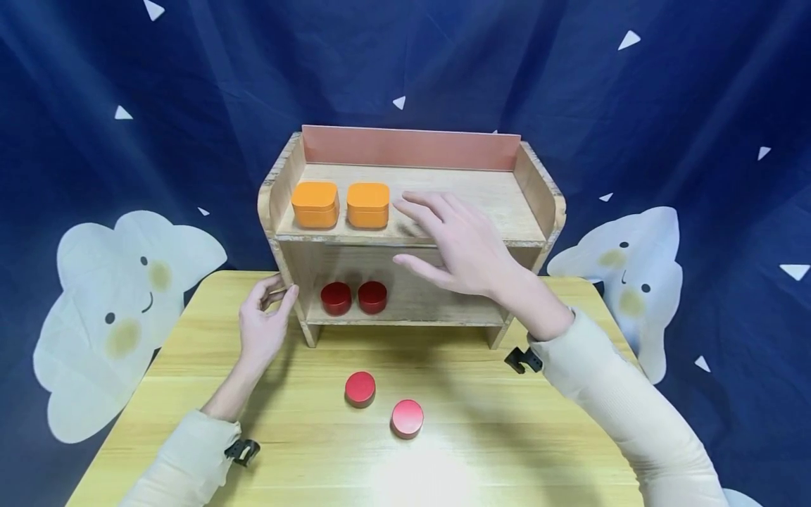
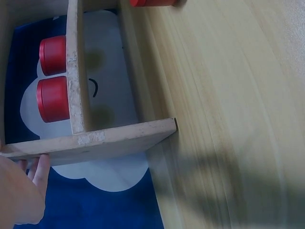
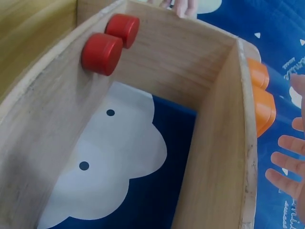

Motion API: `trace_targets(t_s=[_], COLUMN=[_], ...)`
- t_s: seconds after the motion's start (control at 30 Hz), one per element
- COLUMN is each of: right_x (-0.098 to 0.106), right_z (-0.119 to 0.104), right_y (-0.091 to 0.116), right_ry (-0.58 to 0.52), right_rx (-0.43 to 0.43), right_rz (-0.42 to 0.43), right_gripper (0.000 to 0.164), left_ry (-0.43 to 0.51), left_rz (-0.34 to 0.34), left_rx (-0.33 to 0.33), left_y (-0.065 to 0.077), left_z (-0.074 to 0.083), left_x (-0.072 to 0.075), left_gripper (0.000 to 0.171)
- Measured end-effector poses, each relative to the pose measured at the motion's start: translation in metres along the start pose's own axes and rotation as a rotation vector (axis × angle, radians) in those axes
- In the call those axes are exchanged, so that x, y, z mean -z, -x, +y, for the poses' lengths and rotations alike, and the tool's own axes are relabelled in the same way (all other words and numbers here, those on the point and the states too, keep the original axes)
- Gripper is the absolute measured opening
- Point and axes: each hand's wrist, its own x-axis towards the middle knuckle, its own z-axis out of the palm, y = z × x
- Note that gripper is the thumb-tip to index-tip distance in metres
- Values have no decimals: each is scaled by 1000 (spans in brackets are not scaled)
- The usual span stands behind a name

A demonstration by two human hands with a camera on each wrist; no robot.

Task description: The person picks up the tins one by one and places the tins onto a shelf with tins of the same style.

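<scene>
A wooden shelf (image 1: pixel 540 190) and two red cylinders (image 1: pixel 360 389) are carried by the yellow worktop (image 1: pixel 304 458). On its upper board (image 1: pixel 443 177) two orange boxes (image 1: pixel 316 205) are borne by the shelf, on its lower board (image 1: pixel 424 308) two further red cylinders (image 1: pixel 372 297).

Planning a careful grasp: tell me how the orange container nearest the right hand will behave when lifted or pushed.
The orange container looks stiff, given its crisp walls. Squat and flat-sided, it would likely slide on the upper wooden shelf rather than roll. The seam below its top suggests a lid that might lift off.
</scene>
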Motion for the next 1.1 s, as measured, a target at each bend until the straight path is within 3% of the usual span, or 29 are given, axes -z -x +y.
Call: trace_targets(t_s=[0.37,0.63,1.1], right_x=[6,5,-17], right_z=[-12,-20,-34], right_y=[26,47,93], right_ry=[20,13,0], right_rx=[41,117,127], right_rz=[42,67,-2], right_gripper=[72,70,69], left_ry=[21,1,-4], left_rz=[0,1,0], left_rx=[9,1,-13], left_y=[-1,0,0], left_z=[0,0,-1], left_x=[-1,-1,0], left_gripper=[30,30,30])
